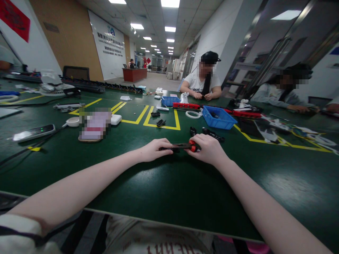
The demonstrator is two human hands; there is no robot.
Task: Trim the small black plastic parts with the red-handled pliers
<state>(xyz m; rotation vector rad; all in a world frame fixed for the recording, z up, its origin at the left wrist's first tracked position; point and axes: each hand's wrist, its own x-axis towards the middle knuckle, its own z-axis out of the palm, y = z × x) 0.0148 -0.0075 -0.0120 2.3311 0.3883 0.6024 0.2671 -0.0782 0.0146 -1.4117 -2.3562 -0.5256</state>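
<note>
Red-and-black-handled pliers are gripped in my right hand, their dark jaws pointing left. My left hand is closed on a small black part, whose exact kind I cannot make out. The jaws meet or overlap this part between my two hands, just above the green table. Just beyond my right hand lie a small black piece and a longer black piece. Farther off, small black parts lie inside a yellow taped outline.
A blue bin and a white ring stand beyond my right hand. To the left are a phone, a white case and a device with a lit display. Across the table sits a person in a cap.
</note>
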